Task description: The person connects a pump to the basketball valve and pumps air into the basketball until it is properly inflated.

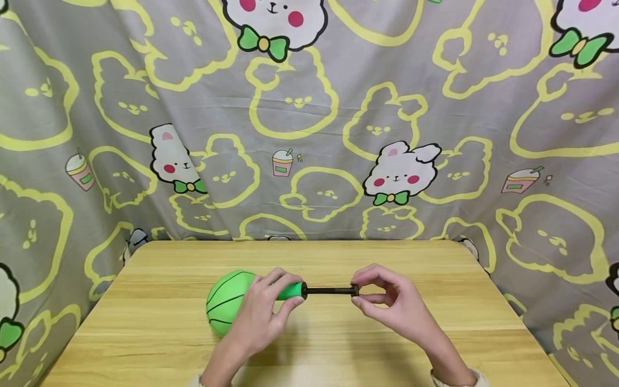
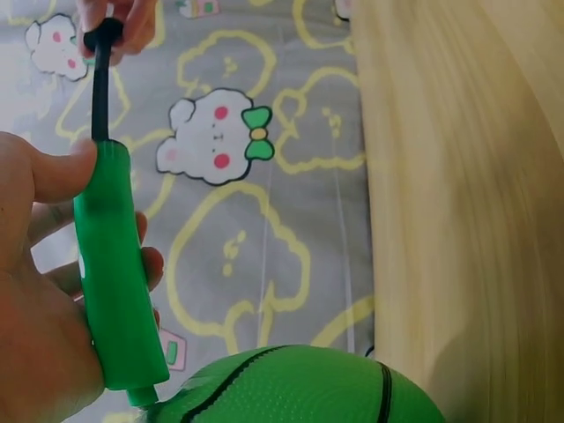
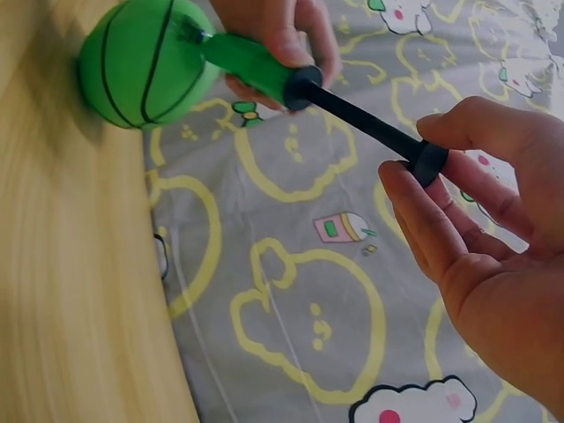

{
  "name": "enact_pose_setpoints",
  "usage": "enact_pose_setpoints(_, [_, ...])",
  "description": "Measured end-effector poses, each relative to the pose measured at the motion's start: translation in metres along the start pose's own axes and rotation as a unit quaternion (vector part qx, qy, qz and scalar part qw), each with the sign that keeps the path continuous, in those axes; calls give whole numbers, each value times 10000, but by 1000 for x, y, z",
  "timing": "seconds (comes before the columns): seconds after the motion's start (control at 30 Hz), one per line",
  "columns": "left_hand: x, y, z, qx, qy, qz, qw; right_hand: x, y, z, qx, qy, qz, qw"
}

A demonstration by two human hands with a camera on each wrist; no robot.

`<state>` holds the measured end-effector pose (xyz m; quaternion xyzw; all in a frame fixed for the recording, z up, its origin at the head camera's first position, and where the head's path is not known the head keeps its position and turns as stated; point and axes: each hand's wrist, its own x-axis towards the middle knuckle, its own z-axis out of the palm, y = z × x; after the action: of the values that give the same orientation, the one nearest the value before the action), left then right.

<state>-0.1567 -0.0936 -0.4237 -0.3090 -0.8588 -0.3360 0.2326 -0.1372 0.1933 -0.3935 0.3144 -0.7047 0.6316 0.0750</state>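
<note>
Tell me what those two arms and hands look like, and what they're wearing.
The left hand and right hand are a person's, with no visible gloves or rings. Pale sleeve cuffs show, partly cut off by the head view's bottom edge.

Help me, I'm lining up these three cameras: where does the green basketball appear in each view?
Head: the green basketball is low, left of centre, partly behind the left hand.
Left wrist: bottom middle, cut off by the frame edge.
Right wrist: upper left.
Shared landmark: the green hand pump with its black rod, visible in all three.
</note>
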Motion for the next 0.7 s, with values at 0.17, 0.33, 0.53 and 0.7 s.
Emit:
enact_pose_setpoints(0.17, [0, -4, -4, 31, 95, 14, 9999, 0, -5, -11, -32, 26, 30, 10000])
enact_pose_setpoints(0.33, [0, -4, -3, -23, 109, 84, 9999, -1, -8, -17, 28, 69, 213, 9997])
enact_pose_setpoints(0.53, [0, -2, 0, 42, 164, 62, 9998, -1, -4, -17, 184, 79, -56, 9998])
enact_pose_setpoints(0.7, [0, 1, 2, 89, 191, 108, 9997, 0, 0, -12, 133, 128, 5, 9998])
